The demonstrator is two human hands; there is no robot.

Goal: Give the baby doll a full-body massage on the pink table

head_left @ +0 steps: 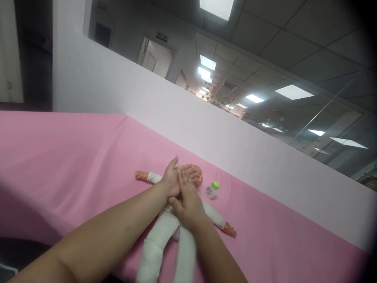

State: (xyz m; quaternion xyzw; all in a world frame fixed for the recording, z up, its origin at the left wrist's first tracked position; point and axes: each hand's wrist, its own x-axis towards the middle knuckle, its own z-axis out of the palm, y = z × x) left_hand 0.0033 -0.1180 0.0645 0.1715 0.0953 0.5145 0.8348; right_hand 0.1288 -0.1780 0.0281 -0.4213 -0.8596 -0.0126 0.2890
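Observation:
A baby doll (pixel 165 236) in a white suit lies on its back on the pink sheet (pixel 73 157), arms spread, head toward the wall. My left hand (pixel 171 180) hovers palm up over the doll's head and chest, fingers stretched flat. My right hand (pixel 188 202) lies across it, fingers flat and pressed against the left palm. Both hands hold nothing I can see. A small white bottle with a green cap (pixel 212 190) stands just right of the doll's head, a little apart from my right hand.
A pale pink partition wall (pixel 206 133) runs along the far edge of the sheet. Above it are glass panels and a lit office ceiling. A dark edge (pixel 17 251) shows at the near left of the sheet.

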